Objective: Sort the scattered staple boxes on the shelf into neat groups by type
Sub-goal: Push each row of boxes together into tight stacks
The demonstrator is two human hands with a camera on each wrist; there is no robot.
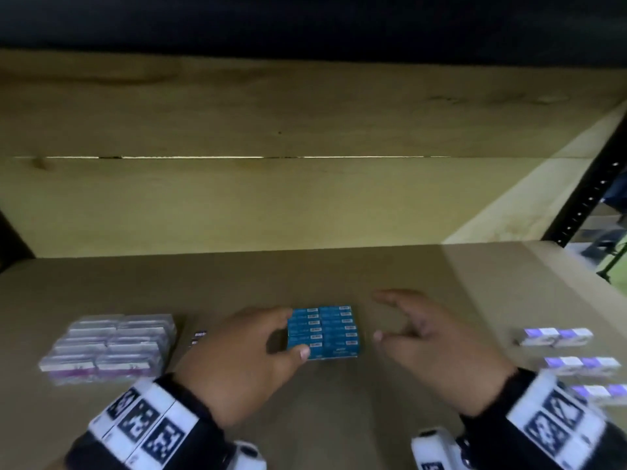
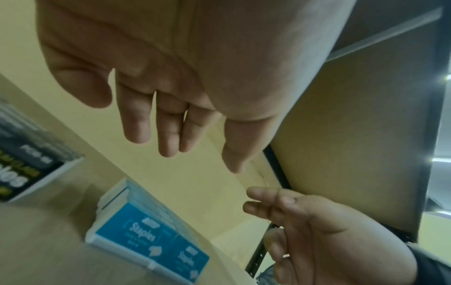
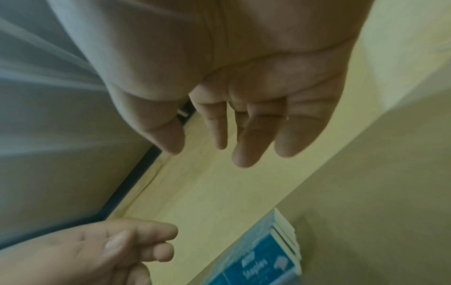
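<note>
Shelf [image 1: 339,273]: brown board under your hands. Clear-wrapped pink staple boxes [image 1: 108,347]: block at far left. Blue staple boxes [image 1: 322,332]: tight two-column block at centre, between your hands. White-purple staple boxes [image 1: 573,361]: three rows at right edge. Your left hand [image 1: 244,361]: fingers relaxed, empty, thumb and fingertips at blue block's left side; contact unclear. Your right hand [image 1: 437,340]: fingers spread, empty, just right of block, apart from it.

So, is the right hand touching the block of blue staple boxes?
Apart. The head view shows bare shelf between the thumb tip of the right hand and the right edge of the blue staple boxes.
</note>
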